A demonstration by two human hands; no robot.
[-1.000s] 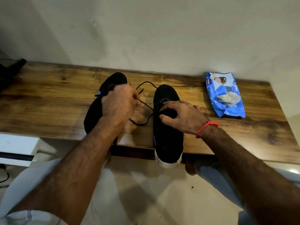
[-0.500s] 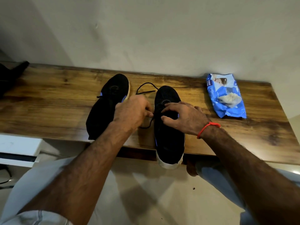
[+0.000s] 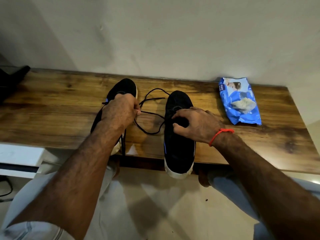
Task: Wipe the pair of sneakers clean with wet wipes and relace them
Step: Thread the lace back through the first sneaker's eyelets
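Observation:
Two black sneakers with white soles lie on a wooden table [image 3: 52, 115], toes toward the wall. My left hand [image 3: 121, 110] hovers over the left sneaker [image 3: 124, 88] and pinches a black lace [image 3: 150, 115]. That lace loops across the bare wood to the right sneaker [image 3: 178, 149]. My right hand [image 3: 195, 123] rests on the right sneaker's tongue area, fingers and thumb curled round its upper. The right sneaker's heel hangs over the table's front edge. A blue pack of wet wipes [image 3: 240, 101] lies to the right, near the wall.
A dark object [image 3: 12, 80] sits at the table's far left end. The wall runs right behind the table. A white unit [image 3: 19, 158] stands at lower left, below the table edge. My knees and pale floor lie below.
My left hand has pulled back left, from beside the right sneaker to over the left sneaker, drawing the lace out with it. My right hand has stayed on the right sneaker.

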